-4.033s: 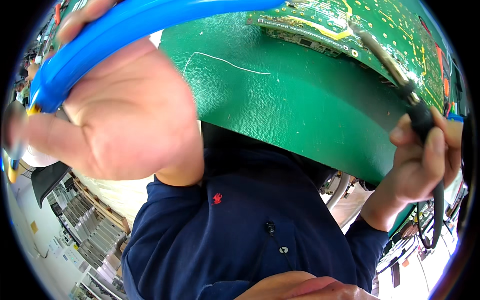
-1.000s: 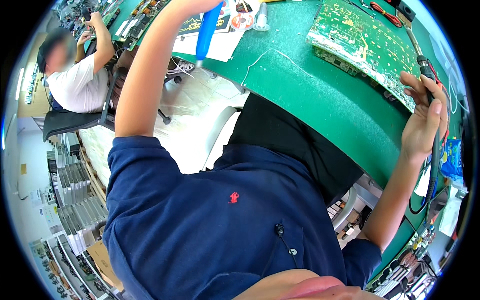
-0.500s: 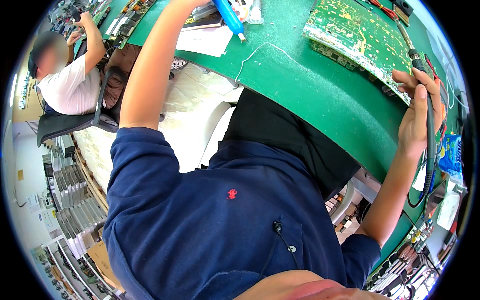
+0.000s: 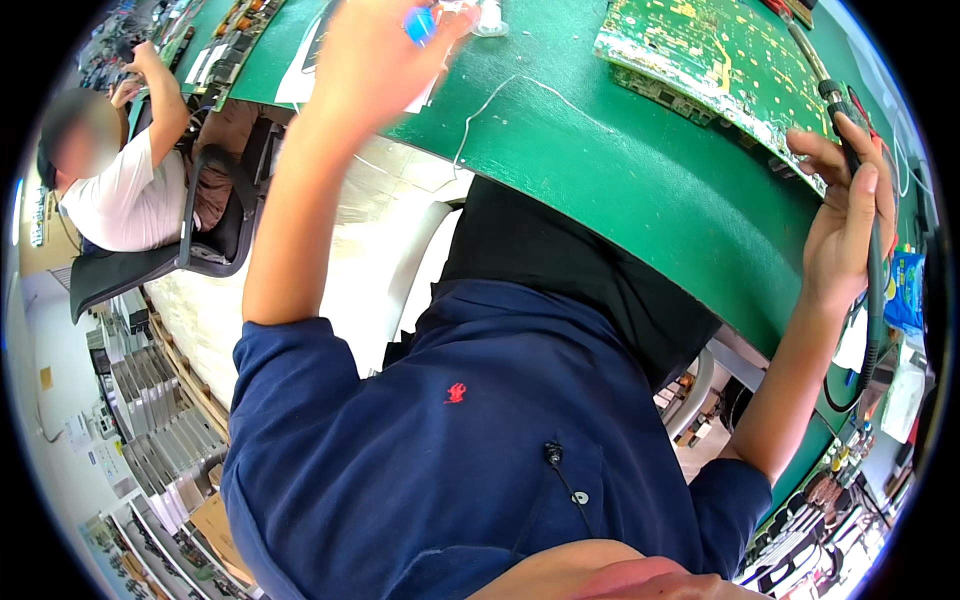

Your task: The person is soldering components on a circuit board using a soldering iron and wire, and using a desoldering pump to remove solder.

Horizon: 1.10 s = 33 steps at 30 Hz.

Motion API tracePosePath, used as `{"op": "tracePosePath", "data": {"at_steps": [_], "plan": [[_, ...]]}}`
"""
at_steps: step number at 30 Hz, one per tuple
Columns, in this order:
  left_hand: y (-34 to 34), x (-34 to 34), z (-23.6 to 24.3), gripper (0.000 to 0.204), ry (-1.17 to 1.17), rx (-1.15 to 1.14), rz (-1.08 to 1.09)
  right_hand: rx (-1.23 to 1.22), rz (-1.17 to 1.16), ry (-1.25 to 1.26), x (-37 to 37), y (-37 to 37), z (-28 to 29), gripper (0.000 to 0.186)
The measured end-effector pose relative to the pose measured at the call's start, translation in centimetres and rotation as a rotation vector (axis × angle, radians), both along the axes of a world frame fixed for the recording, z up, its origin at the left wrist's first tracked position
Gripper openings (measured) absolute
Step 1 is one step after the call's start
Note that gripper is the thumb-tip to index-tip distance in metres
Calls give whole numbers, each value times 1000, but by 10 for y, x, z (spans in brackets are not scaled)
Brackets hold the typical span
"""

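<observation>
A soldering iron (image 4: 874, 265) with a dark handle is gripped in my right hand (image 4: 840, 225) at the right, its metal shaft pointing up over the edge of a large green circuit board (image 4: 690, 60). The board rests on the green bench. At the top left of the bench, my left hand (image 4: 375, 60) is smeared by motion and closed around a blue solder sucker (image 4: 420, 26). Only a short blue piece shows between the fingers; the rest of the tool is hidden. A thin white wire (image 4: 490, 100) lies curved between the left hand and the board.
White paper (image 4: 298, 75) lies partly under my left forearm. A small clear container (image 4: 491, 18) stands beside that hand. A blue packet (image 4: 905, 290) and cables are at the far right. A co-worker (image 4: 130, 190) sits on a black chair (image 4: 225, 210) at the left.
My left hand has come down and nearer, with the solder sucker now mostly covered by it. My right hand still holds the soldering iron. The view has shifted slightly.
</observation>
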<state>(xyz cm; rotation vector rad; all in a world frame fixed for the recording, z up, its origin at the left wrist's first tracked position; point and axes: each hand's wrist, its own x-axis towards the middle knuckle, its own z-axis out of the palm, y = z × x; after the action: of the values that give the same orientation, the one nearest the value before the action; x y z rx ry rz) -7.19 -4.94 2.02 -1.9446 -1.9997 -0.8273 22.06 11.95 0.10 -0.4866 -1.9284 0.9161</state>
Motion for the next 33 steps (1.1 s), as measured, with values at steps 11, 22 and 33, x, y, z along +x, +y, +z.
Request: {"op": "tracePosePath", "data": {"at_steps": [11, 22, 33], "plan": [[16, 30, -61, 13, 149, -125, -181, -29, -119, -114, -8, -5, -3, 103], [41, 46, -55, 23, -372, 226, -122, -102, -59, 26, -1, -4, -21, 94], [63, 45, -57, 19, -485, 117, -138, -77, 11, -86, 3, -11, -24, 58]]}}
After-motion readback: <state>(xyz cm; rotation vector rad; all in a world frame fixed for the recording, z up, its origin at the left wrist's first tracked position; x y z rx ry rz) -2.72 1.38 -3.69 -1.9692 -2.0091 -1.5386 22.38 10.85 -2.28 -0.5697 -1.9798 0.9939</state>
